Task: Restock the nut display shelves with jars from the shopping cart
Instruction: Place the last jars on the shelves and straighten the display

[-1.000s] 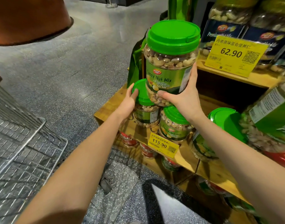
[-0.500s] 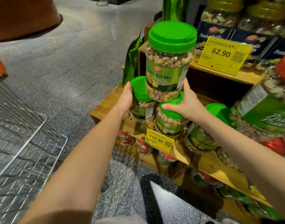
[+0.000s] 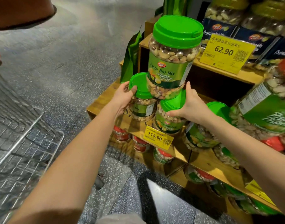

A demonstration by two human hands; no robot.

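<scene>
Fancy Nut Mix jar (image 3: 172, 62), green-lidded, tops two others: left grip (image 3: 123, 98) clasps left jar (image 3: 142, 107), right grip (image 3: 192, 108) right jar (image 3: 168, 124).

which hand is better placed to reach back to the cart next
Left, most likely. The left hand grips the left lower jar on the side facing the cart; the right hand holds the right lower jar beyond the stack, farther from it.

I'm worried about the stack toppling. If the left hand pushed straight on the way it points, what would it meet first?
The left hand grips the left lower jar by its lid, so that jar comes first; behind it, probably the base of the top jar, though depth is unclear.
</scene>
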